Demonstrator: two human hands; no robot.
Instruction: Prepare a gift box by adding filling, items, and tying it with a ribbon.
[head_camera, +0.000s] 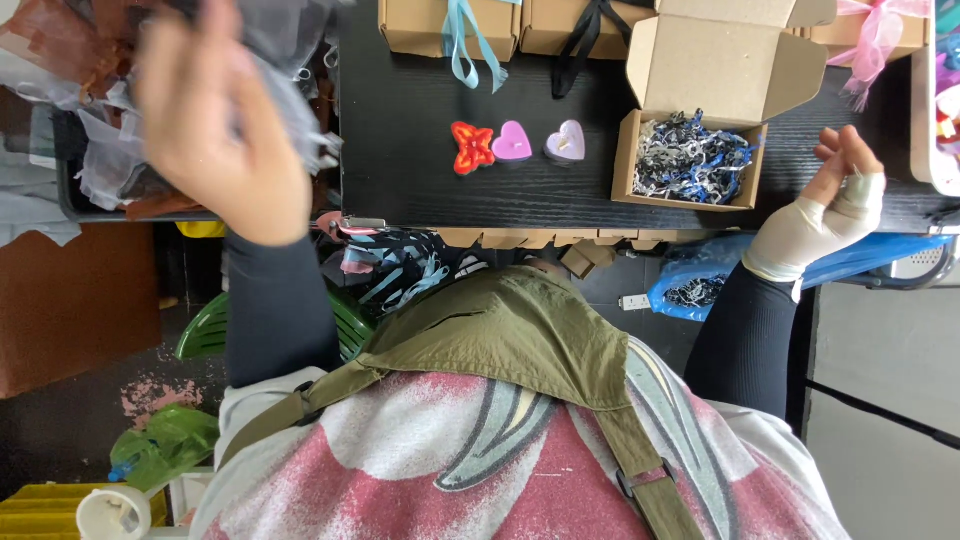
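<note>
Left hand (215, 130), blurred, raised at the table's (400, 180) left edge with its back to the camera; sheer grey fabric (285, 75) lies against the fingers, but whether they grip it cannot be told. Centre: three candles in a row on bare black tabletop, a red star (472, 147), a pink heart (512, 142), a lilac heart (565, 143). Open cardboard box (690, 120) holds shredded paper (688, 155). Right hand (835, 200), wrapped in white, hovers at the near edge, fingers loosely curled, holding nothing.
</note>
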